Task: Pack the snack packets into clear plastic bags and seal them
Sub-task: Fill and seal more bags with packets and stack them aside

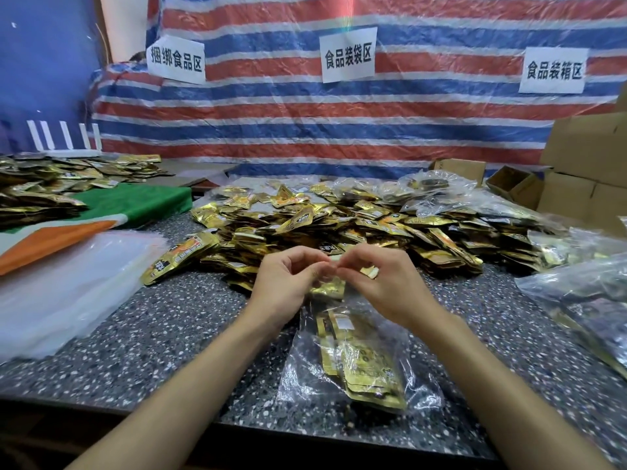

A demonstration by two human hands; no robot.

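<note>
Under sign "食品装袋区" (347,56), left hand (285,283) and right hand (383,283) pinch clear bag (373,337).

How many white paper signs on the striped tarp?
3 white paper signs with black characters: left sign, middle sign, right sign, all on the red-blue-white striped tarp. None seems hidden.

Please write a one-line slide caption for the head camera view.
The left hand and right hand pinch the mouth of a clear bag of gold snack packets.
</note>
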